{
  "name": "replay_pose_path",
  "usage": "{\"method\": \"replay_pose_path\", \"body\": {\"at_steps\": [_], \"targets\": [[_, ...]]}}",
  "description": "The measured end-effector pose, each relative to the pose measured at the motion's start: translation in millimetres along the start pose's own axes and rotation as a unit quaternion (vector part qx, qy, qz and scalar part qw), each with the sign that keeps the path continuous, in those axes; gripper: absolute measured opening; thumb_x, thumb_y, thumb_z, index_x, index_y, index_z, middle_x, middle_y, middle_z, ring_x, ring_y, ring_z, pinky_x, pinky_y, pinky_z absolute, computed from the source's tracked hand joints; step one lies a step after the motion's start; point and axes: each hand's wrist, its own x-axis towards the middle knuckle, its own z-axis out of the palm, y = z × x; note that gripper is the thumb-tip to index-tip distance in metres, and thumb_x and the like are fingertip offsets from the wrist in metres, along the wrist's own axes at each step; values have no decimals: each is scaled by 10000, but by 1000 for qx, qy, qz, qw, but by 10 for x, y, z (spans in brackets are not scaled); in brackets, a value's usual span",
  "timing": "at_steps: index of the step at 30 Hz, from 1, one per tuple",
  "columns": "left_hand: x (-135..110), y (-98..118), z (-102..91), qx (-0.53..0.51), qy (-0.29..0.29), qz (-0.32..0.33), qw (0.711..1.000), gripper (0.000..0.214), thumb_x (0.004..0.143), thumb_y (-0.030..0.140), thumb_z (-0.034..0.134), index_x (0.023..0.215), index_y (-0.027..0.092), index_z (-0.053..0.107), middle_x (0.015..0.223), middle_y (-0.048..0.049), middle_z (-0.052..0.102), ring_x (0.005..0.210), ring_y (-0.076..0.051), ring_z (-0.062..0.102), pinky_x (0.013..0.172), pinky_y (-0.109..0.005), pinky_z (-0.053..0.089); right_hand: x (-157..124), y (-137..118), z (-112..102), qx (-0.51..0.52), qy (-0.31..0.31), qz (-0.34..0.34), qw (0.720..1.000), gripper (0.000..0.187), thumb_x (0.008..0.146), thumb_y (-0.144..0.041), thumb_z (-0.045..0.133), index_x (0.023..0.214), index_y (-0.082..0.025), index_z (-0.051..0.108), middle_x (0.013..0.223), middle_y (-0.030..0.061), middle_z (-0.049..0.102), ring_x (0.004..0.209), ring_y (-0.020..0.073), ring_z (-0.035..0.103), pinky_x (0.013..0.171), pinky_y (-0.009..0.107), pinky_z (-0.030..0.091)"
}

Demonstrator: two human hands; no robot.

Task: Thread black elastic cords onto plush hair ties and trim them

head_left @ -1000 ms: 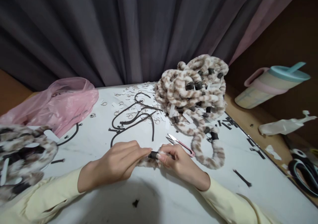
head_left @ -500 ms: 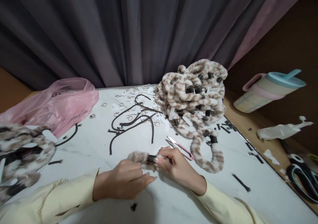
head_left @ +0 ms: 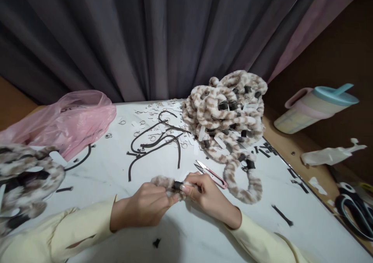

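Note:
Both of my hands are closed on one fluffy brown-and-cream loop (head_left: 163, 182) low at the middle of the white table (head_left: 116, 173). My left hand (head_left: 145, 206) grips its furry part from below. My right hand (head_left: 204, 195) pinches the end by the black band (head_left: 177, 185) wound around the loop. Pink thread snips (head_left: 211, 173) lie just beyond my right hand. A single fluffy loop (head_left: 243, 181) lies to the right of them.
A big heap of fluffy loops (head_left: 225, 113) stands at the back right, and another pile (head_left: 25, 181) at the left edge. Black cords (head_left: 154, 140), small rings and white tags are scattered mid-table. A pink plastic bag (head_left: 65, 121) lies back left. A lidded cup (head_left: 316, 105) and scissors (head_left: 354, 208) are on the right.
My left hand slid back toward me off the black band, then closed again on the furry part of the loop. My right hand kept its pinch.

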Motion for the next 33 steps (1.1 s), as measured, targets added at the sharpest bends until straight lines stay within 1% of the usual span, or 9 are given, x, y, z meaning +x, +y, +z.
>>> {"method": "replay_pose_path", "body": {"at_steps": [8, 13, 19, 22, 23, 25, 27, 30, 33], "targets": [[-8, -10, 12, 7, -1, 22, 1000, 219, 873, 63, 382, 803, 118, 583, 483, 19, 434, 458, -123, 370, 498, -265, 300, -1, -8, 2, 12, 2, 2, 1000, 260, 836, -195, 495, 602, -113, 570, 620, 25, 559, 633, 104, 485, 650, 209, 330], [-15, -2, 22, 25, 9, 1, 1000, 245, 855, 73, 470, 626, 146, 515, 462, 31, 387, 446, -112, 334, 470, -277, 255, 8, -27, -4, 10, 1, 12, 1000, 254, 826, -172, 500, 583, -116, 543, 606, 16, 537, 628, 101, 465, 642, 212, 318], [-61, -1, 77, 32, 20, -10, 999, 260, 861, 80, 457, 616, 163, 484, 458, 36, 366, 442, -117, 323, 462, -303, 202, 7, -25, 2, -1, -1, 16, 1000, 247, 829, -182, 502, 595, -117, 549, 620, 21, 540, 639, 108, 467, 647, 218, 317], [-33, 5, 13, 27, 27, -15, 999, 348, 876, 115, 480, 541, 169, 404, 430, 40, 350, 424, -105, 307, 453, -296, 202, 2, -13, 1, -8, -2, 15, 1000, 236, 827, -173, 502, 604, -116, 554, 630, 25, 545, 647, 113, 470, 659, 223, 320], [-5, 7, -35, 31, 23, -8, 999, 348, 880, 127, 493, 542, 167, 416, 421, 46, 355, 419, -100, 310, 451, -289, 215, 0, -6, 2, -9, -3, 15, 1000, 234, 830, -173, 502, 610, -115, 559, 634, 27, 547, 651, 114, 471, 664, 225, 320], [71, 6, -156, 47, 11, 26, 998, 244, 873, 146, 535, 630, 154, 520, 442, 52, 442, 439, -95, 359, 464, -270, 262, -1, 8, 4, -18, 0, 13, 1000, 240, 835, -176, 505, 609, -115, 557, 634, 27, 539, 650, 115, 464, 664, 230, 313], [146, -14, -260, 91, 9, 63, 994, 79, 856, 190, 585, 799, 140, 605, 593, 32, 611, 552, -113, 471, 531, -267, 328, -2, 24, 9, -31, 6, 4, 999, 244, 833, -170, 517, 597, -116, 546, 623, 21, 523, 644, 113, 449, 665, 235, 302], [190, -91, -297, 169, 31, 45, 984, 235, 845, 332, 601, 942, 119, 620, 800, -28, 692, 757, -168, 560, 690, -302, 370, -2, 43, 16, -37, 13, -18, 999, 228, 831, -158, 537, 608, -119, 564, 630, 16, 534, 653, 112, 454, 691, 245, 298], [143, -192, -226, 148, -3, 17, 989, 375, 852, 406, 563, 1014, 68, 576, 858, -93, 684, 848, -207, 581, 739, -336, 373, -2, 50, 11, -25, 20, -27, 999, 182, 818, -147, 561, 643, -126, 605, 675, 22, 570, 679, 117, 477, 713, 254, 301]]}}
